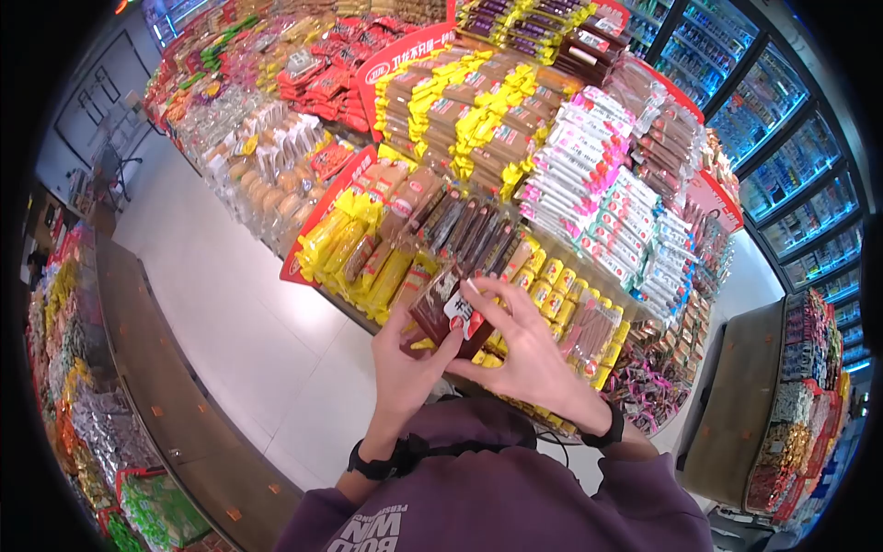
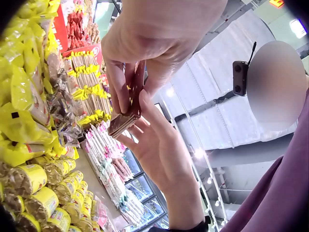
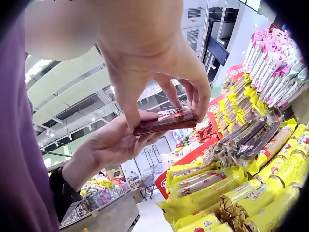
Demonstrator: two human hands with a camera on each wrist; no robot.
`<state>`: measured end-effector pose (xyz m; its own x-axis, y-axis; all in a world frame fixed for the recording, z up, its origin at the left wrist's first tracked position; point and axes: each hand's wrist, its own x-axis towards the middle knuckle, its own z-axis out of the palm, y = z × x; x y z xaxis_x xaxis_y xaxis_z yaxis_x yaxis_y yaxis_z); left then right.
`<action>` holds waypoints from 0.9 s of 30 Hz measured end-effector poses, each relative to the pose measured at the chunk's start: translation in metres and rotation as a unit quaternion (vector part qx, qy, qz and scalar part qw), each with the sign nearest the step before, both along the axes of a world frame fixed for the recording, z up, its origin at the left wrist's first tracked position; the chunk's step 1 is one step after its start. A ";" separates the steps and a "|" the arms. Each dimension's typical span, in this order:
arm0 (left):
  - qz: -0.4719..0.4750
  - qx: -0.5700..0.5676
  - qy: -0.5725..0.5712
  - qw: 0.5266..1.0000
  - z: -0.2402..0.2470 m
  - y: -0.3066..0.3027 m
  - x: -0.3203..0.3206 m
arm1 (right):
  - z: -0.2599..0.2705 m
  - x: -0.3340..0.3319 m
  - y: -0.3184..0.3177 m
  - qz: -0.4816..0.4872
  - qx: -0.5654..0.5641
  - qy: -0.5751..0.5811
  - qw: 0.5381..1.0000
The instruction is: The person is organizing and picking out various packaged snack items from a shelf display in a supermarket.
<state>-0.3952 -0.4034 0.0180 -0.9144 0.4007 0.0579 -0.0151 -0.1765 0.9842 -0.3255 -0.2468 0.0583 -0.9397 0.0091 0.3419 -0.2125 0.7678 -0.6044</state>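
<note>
Both hands hold a small stack of flat, dark brown snack packets (image 1: 435,306) over the near edge of the snack display. On top, a white label with dark characters and a red patch shows. My left hand (image 1: 402,370) grips the stack from its near left side, thumb along the label. From the right, my right hand (image 1: 526,351) holds it, fingers over the far edge and thumb at the near edge. Layered edges of the stack (image 2: 124,123) show in the left wrist view. In the right wrist view the stack (image 3: 164,125) lies nearly level between both hands.
Yellow-wrapped snack tubes (image 1: 552,285) and dark snack sticks (image 1: 467,226) lie just beyond the hands. Pink-and-white packets (image 1: 575,161) rise behind them. Similar dark brown packets (image 1: 593,41) sit at the far top. A brown shelf unit (image 1: 175,396) stands left, across a pale floor aisle (image 1: 212,267).
</note>
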 end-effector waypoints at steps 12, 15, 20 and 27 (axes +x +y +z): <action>-0.089 0.068 0.047 0.993 0.001 -0.001 -0.003 | 0.048 -0.017 0.039 0.006 -0.003 0.018 1.000; -0.089 0.058 0.056 0.993 0.006 -0.004 -0.009 | 0.092 -0.037 0.081 -0.028 0.043 0.069 0.996; -0.038 0.014 0.065 0.997 -0.003 -0.015 -0.019 | 0.154 -0.115 0.201 -0.127 0.215 0.168 0.954; 0.015 -0.042 0.059 0.997 -0.011 -0.026 -0.029 | 0.168 -0.223 0.354 -0.185 0.222 0.126 0.949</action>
<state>-0.4237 -0.4290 0.0072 -0.9151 0.3806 0.1334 0.1064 -0.0912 0.9901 -0.5484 0.1075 0.2261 -0.7879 0.1258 0.6028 0.0270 0.9850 -0.1703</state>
